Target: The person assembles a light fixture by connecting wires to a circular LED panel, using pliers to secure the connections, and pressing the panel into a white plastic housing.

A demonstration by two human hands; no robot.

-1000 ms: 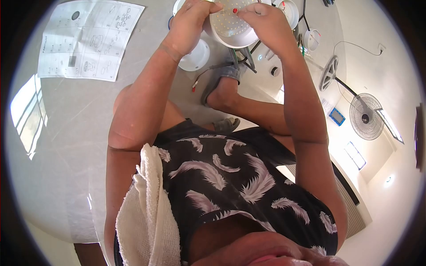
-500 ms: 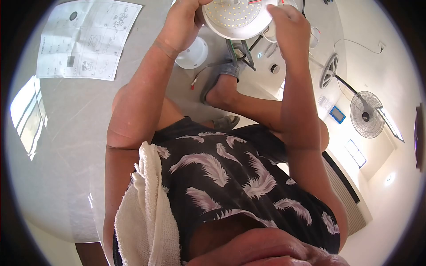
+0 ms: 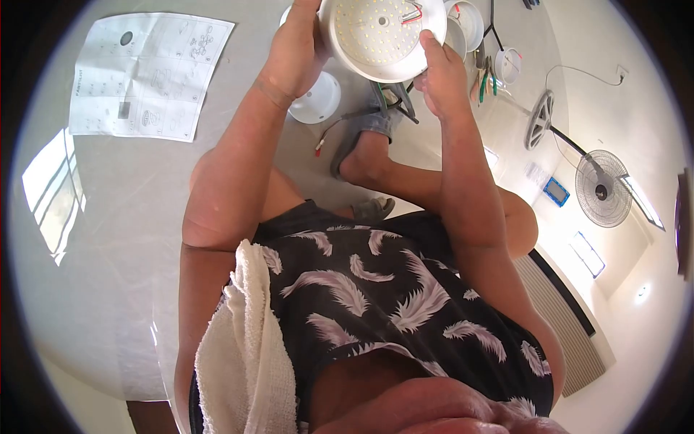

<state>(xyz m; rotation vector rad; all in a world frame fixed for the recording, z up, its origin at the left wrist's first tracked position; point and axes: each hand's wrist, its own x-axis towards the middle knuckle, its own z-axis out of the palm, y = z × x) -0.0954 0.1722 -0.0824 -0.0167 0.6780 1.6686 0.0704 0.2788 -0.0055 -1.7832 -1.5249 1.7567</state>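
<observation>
A round white LED lamp (image 3: 361, 47) is held up at the top of the view, its dotted LED face towards me and a small red and white wire lead near its centre. My left hand (image 3: 298, 47) is closed on the lamp's left rim, with its fingertips partly cut off or hidden. At the lower right rim, my right hand (image 3: 444, 79) grips with the thumb on the edge and the other fingers curled below. Under my left wrist, another white round lamp housing (image 3: 318, 98) sits on the floor.
An instruction sheet (image 3: 148, 76) lies on the grey floor at the left. Pliers (image 3: 488, 78) and more white round lamp parts (image 3: 470, 25) are at the upper right. A dark-framed stand (image 3: 394, 101) is by my foot. A fan (image 3: 602, 188) stands at the right.
The lamp has come down and further into view. My right hand has shifted left and lower, its thumb now on the rim, uncovering the pliers and lamp parts behind.
</observation>
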